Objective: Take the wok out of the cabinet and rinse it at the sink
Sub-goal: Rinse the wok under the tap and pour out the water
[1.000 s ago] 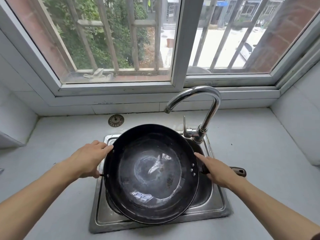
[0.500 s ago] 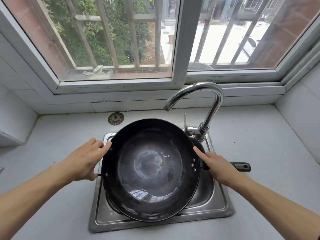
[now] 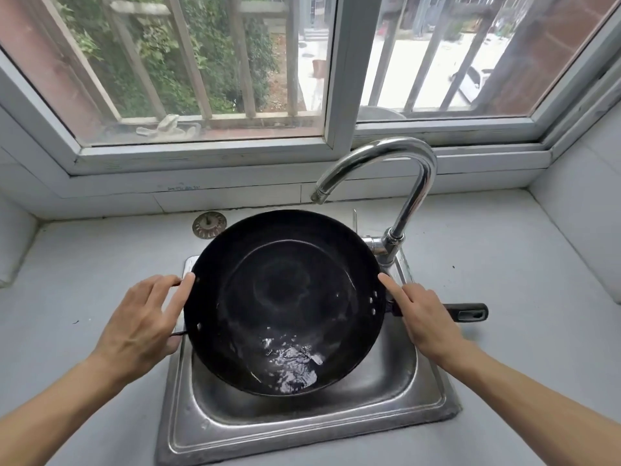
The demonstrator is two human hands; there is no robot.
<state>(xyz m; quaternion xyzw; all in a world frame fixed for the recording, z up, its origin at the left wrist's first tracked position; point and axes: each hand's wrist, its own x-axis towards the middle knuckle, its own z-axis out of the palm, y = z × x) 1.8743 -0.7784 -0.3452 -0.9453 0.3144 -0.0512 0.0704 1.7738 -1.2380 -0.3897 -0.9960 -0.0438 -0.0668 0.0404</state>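
Observation:
A black wok (image 3: 285, 290) hangs tilted toward me over the steel sink (image 3: 302, 428). A little water (image 3: 292, 361) pools at its low near side. My left hand (image 3: 141, 324) holds the small wire loop handle on the wok's left side, with the index finger lying along the rim. My right hand (image 3: 423, 317) grips the long dark handle (image 3: 470, 312) near its root, and its index finger points along the right rim. No water runs from the chrome faucet (image 3: 413, 196), whose spout ends above the wok's far edge.
A round metal sink strainer (image 3: 209, 225) lies on the grey counter (image 3: 87, 270) behind the sink on the left. A barred window runs along the back. White tiled walls close in at both sides.
The wok has risen and tipped toward me. The water has run from its middle to the near side. Both hands keep their hold.

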